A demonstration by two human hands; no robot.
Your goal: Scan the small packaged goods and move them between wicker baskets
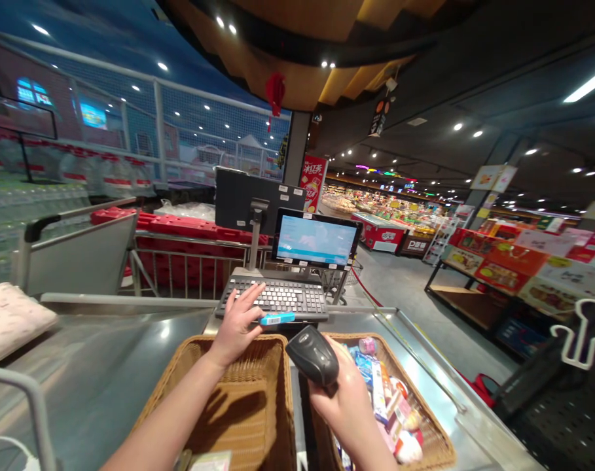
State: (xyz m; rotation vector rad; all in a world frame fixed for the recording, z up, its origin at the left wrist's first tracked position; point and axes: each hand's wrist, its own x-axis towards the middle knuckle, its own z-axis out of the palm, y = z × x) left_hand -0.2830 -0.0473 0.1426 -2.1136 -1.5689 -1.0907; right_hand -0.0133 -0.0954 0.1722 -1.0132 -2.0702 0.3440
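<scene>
My left hand (238, 327) is over the front left of the black keyboard (297, 304). Between its thumb and fingers is a slim blue packet (277, 318) with a barcode facing up; its other fingers stretch over the keys. I cannot tell whether they touch them. My right hand (346, 392) is wrapped round a black barcode scanner (314, 356), whose head points left toward the packet. Below my left forearm stands a wicker basket (283, 392) with a pale flat item (211, 462) at its near end. Under my right hand, a second wicker basket (437, 435) holds several small packaged goods (379, 389).
Behind the keyboard stand a lit screen (317, 239) and the dark back of another monitor (245, 203). The metal counter (95, 366) carries a pale spotted cushion-like thing (15, 320) at left. A dark rack with white hooks (579, 337) is at right.
</scene>
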